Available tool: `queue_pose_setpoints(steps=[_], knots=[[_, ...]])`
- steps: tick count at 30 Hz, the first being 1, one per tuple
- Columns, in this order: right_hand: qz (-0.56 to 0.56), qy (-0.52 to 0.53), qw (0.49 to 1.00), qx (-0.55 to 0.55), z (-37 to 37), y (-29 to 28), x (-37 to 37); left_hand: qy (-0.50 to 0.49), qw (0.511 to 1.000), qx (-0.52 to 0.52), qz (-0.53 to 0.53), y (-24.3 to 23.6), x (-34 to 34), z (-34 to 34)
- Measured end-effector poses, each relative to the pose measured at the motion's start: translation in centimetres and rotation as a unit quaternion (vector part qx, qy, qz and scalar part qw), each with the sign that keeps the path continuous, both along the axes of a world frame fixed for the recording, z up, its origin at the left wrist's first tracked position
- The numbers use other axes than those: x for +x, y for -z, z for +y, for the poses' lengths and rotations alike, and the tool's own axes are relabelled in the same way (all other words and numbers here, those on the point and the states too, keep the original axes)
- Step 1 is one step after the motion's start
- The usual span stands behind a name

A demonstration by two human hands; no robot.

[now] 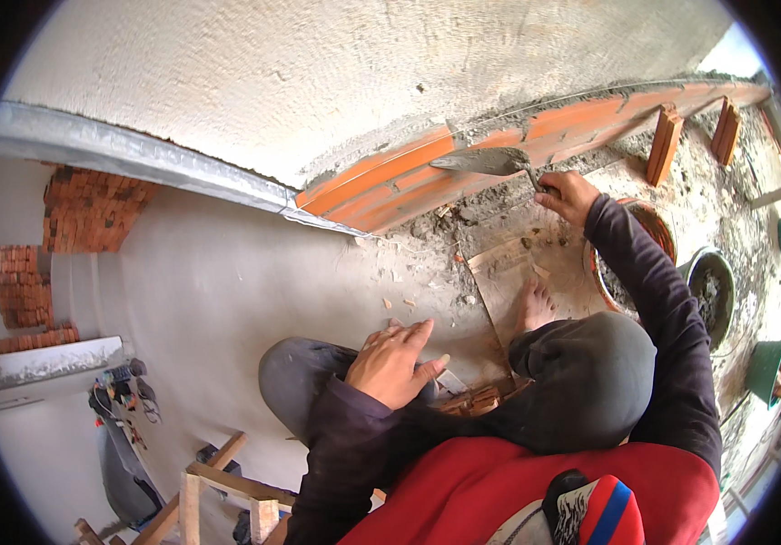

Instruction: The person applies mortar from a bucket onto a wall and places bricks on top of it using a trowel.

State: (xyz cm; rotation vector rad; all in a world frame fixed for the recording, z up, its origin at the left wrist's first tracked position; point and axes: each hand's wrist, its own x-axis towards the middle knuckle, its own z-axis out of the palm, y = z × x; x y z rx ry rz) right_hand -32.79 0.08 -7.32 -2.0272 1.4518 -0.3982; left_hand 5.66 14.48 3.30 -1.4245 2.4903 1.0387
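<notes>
My right hand (568,198) grips a trowel (486,162) by its handle. The grey, mortar-smeared blade lies against the low orange hollow-brick wall (558,121), near its mortar joints under the rough plaster (309,64). A taut string runs along the brickwork from a grey metal profile (145,160). My left hand (390,363) is over my bent left leg, fingers apart and holding nothing. A small pale piece (450,381) lies below it, too hidden to identify. My bare foot (536,304) rests by a flattened cardboard-like sheet (499,266).
Buckets of mortar (708,300) stand at my right, with green containers (767,371) beyond. Upright bricks (663,145) lean along the wall at the right. Brick stacks (95,204) stand at the far left. A wooden frame (227,477) is at lower left. Debris lines the wall's base.
</notes>
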Motion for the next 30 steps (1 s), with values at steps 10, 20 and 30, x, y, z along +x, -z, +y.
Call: queue_pose_setpoints(steps=[10,20,30], knots=[[0.059,0.016,0.997,0.047,2.4,-2.5,-6.7,-0.13,0.975,-0.152,0.094,-5.8,4.1,-0.3],[-0.007,0.254,0.967,-0.024,22.0,-8.2,-9.4,-0.413,0.885,-0.14,0.161,-2.4,11.4,3.4],[0.213,0.352,0.911,0.03,29.8,-8.1,-14.5,-0.295,0.919,-0.257,-0.042,-4.1,7.4,1.4]])
